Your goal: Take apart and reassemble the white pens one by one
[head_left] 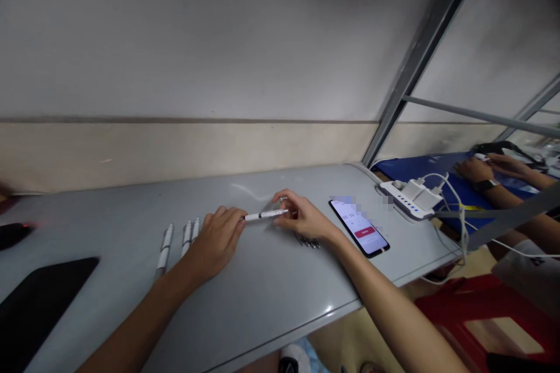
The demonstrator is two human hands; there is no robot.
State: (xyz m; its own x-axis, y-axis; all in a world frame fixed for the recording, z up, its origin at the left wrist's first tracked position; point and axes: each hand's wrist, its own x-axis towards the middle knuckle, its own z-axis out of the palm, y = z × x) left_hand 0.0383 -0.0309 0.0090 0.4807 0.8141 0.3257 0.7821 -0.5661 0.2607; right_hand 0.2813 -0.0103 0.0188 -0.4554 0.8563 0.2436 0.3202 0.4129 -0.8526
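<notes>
A white pen [265,215] stretches level between my two hands, just above the grey table [271,297]. My left hand [216,242] is closed on the pen's left end. My right hand [301,217] pinches its right end with curled fingers. To the left of my left hand several white pens [165,247] lie side by side on the table. Small dark parts [308,241] lie under my right wrist; I cannot make out what they are.
A phone [359,226] with a lit screen lies right of my right hand. A white power strip [411,198] with cables sits at the table's right end. Another person's hands [490,170] work at a blue surface beyond. A black pad [39,303] lies near left; a red stool [490,315] stands lower right.
</notes>
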